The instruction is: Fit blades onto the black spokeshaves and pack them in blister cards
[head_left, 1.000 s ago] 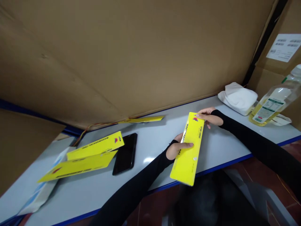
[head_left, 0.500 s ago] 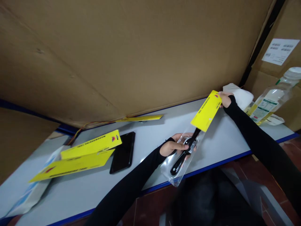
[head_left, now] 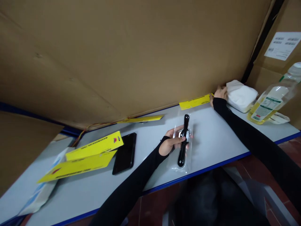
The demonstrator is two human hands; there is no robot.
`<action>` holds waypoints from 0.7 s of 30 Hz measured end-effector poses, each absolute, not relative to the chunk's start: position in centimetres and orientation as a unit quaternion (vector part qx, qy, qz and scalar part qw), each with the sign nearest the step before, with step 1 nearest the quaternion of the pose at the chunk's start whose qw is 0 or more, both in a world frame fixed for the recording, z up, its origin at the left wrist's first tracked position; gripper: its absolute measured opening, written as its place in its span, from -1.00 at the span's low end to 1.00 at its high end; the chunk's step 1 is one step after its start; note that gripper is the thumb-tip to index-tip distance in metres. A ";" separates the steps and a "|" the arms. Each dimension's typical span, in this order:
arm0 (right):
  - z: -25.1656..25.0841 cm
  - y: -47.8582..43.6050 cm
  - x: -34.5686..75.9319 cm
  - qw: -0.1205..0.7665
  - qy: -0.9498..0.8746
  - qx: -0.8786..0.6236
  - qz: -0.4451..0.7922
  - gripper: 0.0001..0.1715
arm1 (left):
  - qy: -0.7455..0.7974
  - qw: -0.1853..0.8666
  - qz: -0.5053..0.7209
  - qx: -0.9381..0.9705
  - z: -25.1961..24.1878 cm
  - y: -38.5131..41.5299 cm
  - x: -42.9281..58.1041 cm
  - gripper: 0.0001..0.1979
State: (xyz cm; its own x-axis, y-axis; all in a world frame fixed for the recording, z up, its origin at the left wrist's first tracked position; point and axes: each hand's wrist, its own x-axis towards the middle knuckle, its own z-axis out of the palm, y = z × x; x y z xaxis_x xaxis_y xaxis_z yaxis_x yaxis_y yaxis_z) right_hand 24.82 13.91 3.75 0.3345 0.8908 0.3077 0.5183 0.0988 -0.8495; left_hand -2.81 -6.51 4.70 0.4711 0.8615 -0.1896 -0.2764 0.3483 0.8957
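Observation:
In my left hand (head_left: 170, 142) is a clear plastic bag holding a black-handled tool (head_left: 181, 155), the thumb pressed across its middle. Two black handle ends point up and down, each with a hole, and a shiny piece shows between them; the kind of tool is unclear. At the back edge of the table, my right hand (head_left: 219, 94) has its fingers closed at the right end of a yellow printed card (head_left: 195, 102). That card lies low against the cardboard wall. The right fingertips are partly hidden and blurred.
Two more yellow cards (head_left: 94, 144) lie at the left, near a black phone (head_left: 124, 153). Another yellow card (head_left: 143, 119) rests by the back edge. On the right are a white wrapped bundle (head_left: 241, 95) and a bottle of yellow liquid (head_left: 268, 105). Cardboard (head_left: 141, 56) walls the back.
My right hand has moved the yellow card off the bagged tool, back to the table's rear edge. The bagged tool in my left hand has turned more upright.

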 end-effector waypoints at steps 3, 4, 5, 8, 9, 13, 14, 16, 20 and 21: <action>4.7 11.2 23.2 0.449 -0.631 -0.625 0.095 -0.50 | 0.354 0.745 0.384 0.415 4.6 -6.1 -2.8 -0.11; 4.9 10.0 22.5 0.440 -0.649 -0.605 0.136 -0.53 | 0.358 0.743 0.386 0.414 4.7 -6.1 -2.7 -0.10; 5.0 8.7 21.6 0.453 -0.631 -0.595 0.206 -0.53 | 0.365 0.736 0.389 0.416 4.7 -6.0 -2.7 -0.08; 4.6 4.2 18.3 0.381 -0.498 -0.523 0.577 -0.34 | 0.436 0.664 0.410 0.449 5.2 -6.0 -2.1 -0.05; 4.5 2.8 17.1 0.327 -0.442 -0.479 0.685 -0.29 | 0.481 0.614 0.409 0.473 5.5 -6.0 -1.7 -0.06; 4.7 -1.2 12.9 0.305 -0.269 -0.397 0.823 -0.47 | 0.670 0.331 0.311 0.587 7.5 -6.1 0.2 -0.14; 4.9 -1.7 12.3 0.316 -0.244 -0.383 0.833 -0.45 | 0.695 0.277 0.277 0.603 8.2 -6.2 0.6 -0.17; 5.3 -2.2 11.6 0.336 -0.217 -0.368 0.839 -0.42 | 0.720 0.217 0.243 0.613 9.3 -6.3 1.2 -0.22; 5.8 -2.1 12.2 0.323 -0.222 -0.383 0.836 -0.68 | 0.696 0.294 0.309 0.577 10.3 -5.9 -0.3 -0.27; 6.0 -1.8 12.7 0.306 -0.225 -0.388 0.840 -0.73 | 0.672 0.356 0.327 0.561 10.3 -5.6 -1.3 -0.27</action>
State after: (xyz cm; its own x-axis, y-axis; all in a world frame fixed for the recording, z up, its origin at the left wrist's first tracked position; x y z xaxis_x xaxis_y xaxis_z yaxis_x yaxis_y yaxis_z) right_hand 12.67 -1.85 5.95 -0.5117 0.6885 -0.5139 -0.3394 -0.7115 -0.6153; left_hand -1.35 -5.60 10.25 -0.1172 0.9868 -0.1118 0.5210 0.1569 0.8390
